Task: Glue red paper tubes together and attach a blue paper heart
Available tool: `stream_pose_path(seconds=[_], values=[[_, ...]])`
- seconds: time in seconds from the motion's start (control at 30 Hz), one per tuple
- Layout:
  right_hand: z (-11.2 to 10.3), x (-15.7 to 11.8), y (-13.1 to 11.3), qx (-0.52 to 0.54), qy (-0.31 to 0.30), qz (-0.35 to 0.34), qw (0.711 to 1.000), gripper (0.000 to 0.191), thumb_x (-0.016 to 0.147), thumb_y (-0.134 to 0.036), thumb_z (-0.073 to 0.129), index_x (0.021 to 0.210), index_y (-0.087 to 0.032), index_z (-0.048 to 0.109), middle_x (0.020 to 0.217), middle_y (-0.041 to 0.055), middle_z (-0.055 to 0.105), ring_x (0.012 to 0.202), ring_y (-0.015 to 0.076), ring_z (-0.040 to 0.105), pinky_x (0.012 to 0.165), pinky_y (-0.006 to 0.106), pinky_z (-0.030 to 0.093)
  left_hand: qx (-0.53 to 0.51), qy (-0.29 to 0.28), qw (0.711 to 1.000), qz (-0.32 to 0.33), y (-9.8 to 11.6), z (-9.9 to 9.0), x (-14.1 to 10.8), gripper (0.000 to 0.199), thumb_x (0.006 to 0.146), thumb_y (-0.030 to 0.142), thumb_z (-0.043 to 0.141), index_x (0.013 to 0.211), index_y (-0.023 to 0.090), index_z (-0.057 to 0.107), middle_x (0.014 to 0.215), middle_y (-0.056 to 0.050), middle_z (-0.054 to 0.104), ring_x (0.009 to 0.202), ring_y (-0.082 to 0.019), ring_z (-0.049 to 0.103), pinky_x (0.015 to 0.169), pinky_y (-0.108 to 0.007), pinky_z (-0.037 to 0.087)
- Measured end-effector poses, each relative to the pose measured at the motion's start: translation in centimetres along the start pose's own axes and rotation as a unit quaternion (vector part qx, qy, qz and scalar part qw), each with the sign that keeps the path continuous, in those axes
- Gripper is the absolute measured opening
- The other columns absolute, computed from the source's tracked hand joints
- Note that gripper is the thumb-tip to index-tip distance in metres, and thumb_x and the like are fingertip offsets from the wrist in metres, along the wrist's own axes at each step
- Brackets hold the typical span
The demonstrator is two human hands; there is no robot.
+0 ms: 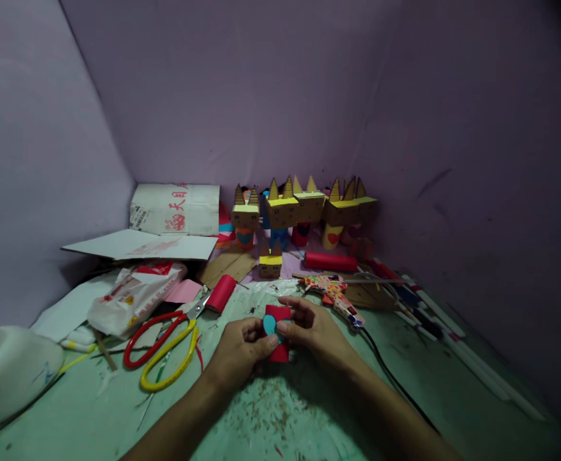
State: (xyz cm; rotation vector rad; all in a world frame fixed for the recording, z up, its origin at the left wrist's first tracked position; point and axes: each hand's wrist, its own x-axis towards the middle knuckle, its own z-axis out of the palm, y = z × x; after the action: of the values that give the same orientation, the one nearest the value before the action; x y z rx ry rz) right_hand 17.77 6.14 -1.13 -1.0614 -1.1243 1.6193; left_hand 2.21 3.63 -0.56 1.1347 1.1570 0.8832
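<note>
Near the front middle of the table, a small red paper roll (277,353) is held between both my hands. A light blue heart-shaped paper piece (269,324) lies against its front, partly covered by my thumbs. My left hand (241,349) grips the roll's left side, fingers behind and thumb in front. On the other side, my right hand (315,331) closes round it, its thumb pressed on the blue heart and its fingers at the upper right edge. Beyond my right hand lies a patterned glue gun (332,294) with a black cord.
Red-and-yellow-handled scissors (169,351) lie at left beside another red roll (221,294). Several cardboard figures with pointed ears (283,213) stand at the back. A white bowl (16,371), a plastic packet (134,298), cardboard (175,210) and white sticks (477,362) line the sides.
</note>
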Motion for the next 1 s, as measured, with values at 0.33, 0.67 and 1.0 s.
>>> stream_pose_path(seconds=[0.33,0.67,1.0], values=[[0.39,-0.36,-0.2,-0.002,-0.02,0.013,1.0,0.046,0.05,-0.03,0.083,0.089,-0.014,0.066,0.082,0.0068,0.07,0.069,0.0176,0.063,0.053,0.025,0.049,0.016,0.013,1.0,-0.01,-0.11,-0.2,0.16,0.039,0.06,0.047,0.067,0.075,0.012,0.06,0.049,0.003,0.051,0.036,-0.007,0.041,0.032,-0.017,0.03],[0.12,-0.17,0.45,0.001,-0.022,-0.004,1.0,0.044,0.054,-0.031,0.082,0.091,-0.012,0.067,0.084,0.0077,0.068,0.064,0.0156,0.062,0.049,0.022,0.048,0.008,-0.003,1.0,-0.009,-0.25,-0.22,0.16,0.037,0.061,0.045,0.066,0.076,0.012,0.059,0.055,0.0,0.056,0.036,-0.007,0.04,0.032,-0.017,0.029],[0.31,-0.29,0.26,-0.002,-0.006,0.0,1.0,0.045,0.053,-0.035,0.082,0.089,-0.012,0.068,0.079,0.0071,0.068,0.061,0.0146,0.06,0.046,0.021,0.046,-0.009,-0.01,1.0,-0.012,-0.14,-0.09,0.02,0.038,0.061,0.04,0.068,0.084,0.011,0.062,0.056,-0.001,0.059,0.037,-0.007,0.039,0.034,-0.018,0.029]])
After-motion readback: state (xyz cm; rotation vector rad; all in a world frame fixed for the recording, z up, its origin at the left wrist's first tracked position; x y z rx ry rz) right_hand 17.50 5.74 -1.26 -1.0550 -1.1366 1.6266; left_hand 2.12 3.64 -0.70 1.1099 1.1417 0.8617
